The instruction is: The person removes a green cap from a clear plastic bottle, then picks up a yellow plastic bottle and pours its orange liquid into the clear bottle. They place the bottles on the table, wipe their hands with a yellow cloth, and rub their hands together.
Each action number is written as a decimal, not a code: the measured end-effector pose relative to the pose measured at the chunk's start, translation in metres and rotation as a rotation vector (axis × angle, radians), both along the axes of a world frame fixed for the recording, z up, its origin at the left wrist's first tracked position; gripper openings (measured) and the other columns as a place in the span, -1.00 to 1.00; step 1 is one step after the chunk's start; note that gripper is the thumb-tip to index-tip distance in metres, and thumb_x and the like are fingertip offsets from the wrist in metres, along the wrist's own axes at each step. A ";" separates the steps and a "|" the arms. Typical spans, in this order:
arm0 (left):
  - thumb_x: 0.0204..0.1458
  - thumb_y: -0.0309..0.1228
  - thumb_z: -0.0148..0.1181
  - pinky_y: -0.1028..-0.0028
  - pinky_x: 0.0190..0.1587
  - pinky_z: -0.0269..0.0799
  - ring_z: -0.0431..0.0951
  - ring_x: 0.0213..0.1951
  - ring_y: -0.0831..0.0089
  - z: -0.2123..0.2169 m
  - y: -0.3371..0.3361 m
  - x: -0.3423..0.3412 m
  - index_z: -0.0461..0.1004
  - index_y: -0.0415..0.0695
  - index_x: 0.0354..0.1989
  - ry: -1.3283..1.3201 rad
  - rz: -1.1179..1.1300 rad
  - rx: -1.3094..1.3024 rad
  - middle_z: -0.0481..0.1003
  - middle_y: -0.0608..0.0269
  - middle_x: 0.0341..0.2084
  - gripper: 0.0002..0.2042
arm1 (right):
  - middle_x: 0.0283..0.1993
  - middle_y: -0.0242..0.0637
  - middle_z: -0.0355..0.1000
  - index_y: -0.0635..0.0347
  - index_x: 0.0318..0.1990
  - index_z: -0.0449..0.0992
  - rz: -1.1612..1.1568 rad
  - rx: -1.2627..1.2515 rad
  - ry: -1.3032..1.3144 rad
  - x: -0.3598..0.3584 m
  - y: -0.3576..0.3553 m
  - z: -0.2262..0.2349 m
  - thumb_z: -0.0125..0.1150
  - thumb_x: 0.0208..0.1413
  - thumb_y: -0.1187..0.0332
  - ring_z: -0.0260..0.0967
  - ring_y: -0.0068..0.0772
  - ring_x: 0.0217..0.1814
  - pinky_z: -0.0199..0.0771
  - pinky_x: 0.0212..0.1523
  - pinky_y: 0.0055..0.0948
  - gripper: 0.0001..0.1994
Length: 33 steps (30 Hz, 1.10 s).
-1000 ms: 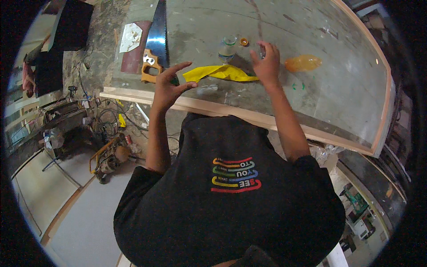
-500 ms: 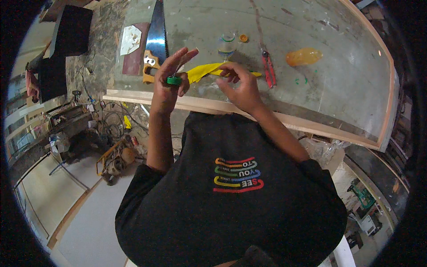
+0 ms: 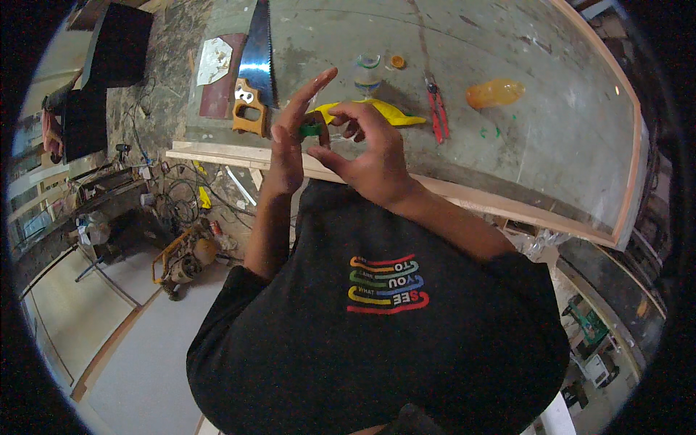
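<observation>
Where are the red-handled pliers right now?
In the head view, the red-handled pliers lie on the workbench, right of the yellow balloon and left of the orange balloon, beyond the right hand.

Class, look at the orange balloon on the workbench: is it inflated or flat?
Inflated: the orange balloon looks rounded and plump, lying alone on the workbench.

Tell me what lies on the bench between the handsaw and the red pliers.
In the head view, a yellow balloon lies between the handsaw and the red pliers, partly behind the right hand and left hand.

Cluttered workshop floor (image 3: 130, 348), wood-edged workbench (image 3: 551, 145)
</observation>
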State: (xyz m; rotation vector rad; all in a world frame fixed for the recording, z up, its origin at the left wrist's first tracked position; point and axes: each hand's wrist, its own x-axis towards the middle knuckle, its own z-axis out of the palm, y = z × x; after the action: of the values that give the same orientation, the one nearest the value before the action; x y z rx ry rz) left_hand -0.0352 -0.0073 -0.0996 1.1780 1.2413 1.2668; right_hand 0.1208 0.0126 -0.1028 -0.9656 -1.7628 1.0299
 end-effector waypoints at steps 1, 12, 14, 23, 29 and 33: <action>-0.04 0.67 -0.49 0.52 -0.31 0.39 0.53 -0.14 0.49 0.001 -0.001 0.003 0.11 -0.21 0.50 -0.016 -0.008 -0.003 0.23 -0.01 0.43 0.21 | -0.20 -0.33 0.50 0.16 0.00 0.53 0.010 0.049 0.006 -0.002 0.000 -0.001 0.63 -0.13 0.31 0.48 -0.43 -0.25 0.51 -0.21 -0.40 -0.49; 0.02 0.63 -0.56 0.31 0.18 0.36 0.39 0.22 0.20 0.004 0.003 0.012 -0.09 -0.16 0.56 0.081 -0.141 0.116 -0.01 0.01 0.53 0.17 | -0.14 -0.21 0.56 0.22 -0.06 0.57 -0.084 0.350 -0.018 0.005 0.011 -0.006 0.55 -0.16 0.47 0.56 -0.21 -0.15 0.57 -0.11 -0.30 -0.57; 0.07 0.59 -0.52 0.29 0.18 0.35 0.44 0.16 0.18 -0.004 0.006 0.013 -0.09 -0.15 0.57 0.053 -0.167 0.143 -0.03 0.02 0.54 0.12 | -0.13 -0.20 0.56 0.23 -0.05 0.57 -0.118 0.252 0.023 0.008 0.013 -0.011 0.51 -0.12 0.46 0.56 -0.26 -0.13 0.57 -0.08 -0.32 -0.59; 0.39 0.08 -0.15 0.23 0.24 0.30 0.46 0.15 0.17 -0.003 0.004 -0.096 0.24 -0.14 0.43 0.576 0.094 -0.131 0.39 -0.01 0.25 -0.37 | -0.09 -0.22 0.54 0.26 0.05 0.51 -0.485 0.120 0.059 0.117 0.040 -0.039 0.45 0.04 0.31 0.51 -0.33 -0.10 0.52 0.01 -0.32 -0.57; 0.35 -0.06 0.07 0.22 0.26 0.34 0.51 0.15 0.13 -0.013 -0.003 -0.151 0.29 -0.12 0.40 0.960 0.155 -0.216 0.42 -0.06 0.24 -0.44 | 0.09 -0.20 0.47 0.22 0.18 0.41 -0.758 -0.036 -0.269 0.226 0.044 -0.099 0.46 0.04 0.35 0.46 -0.37 0.01 0.49 0.04 -0.33 -0.45; 0.30 -0.05 0.17 0.23 0.23 0.35 0.52 0.12 0.19 -0.022 0.007 -0.117 0.30 -0.09 0.41 0.848 0.003 -0.197 0.46 -0.06 0.21 -0.41 | 0.07 -0.22 0.49 0.18 0.17 0.42 -0.635 -0.219 -0.051 0.239 0.046 -0.149 0.44 0.02 0.42 0.47 -0.36 -0.02 0.50 0.02 -0.32 -0.47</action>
State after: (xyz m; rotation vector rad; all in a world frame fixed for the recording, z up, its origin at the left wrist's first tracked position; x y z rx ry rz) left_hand -0.1525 -0.0004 -0.1218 1.6273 1.9129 0.6054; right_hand 0.3598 0.0582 -0.2522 -1.5687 -1.2528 0.7883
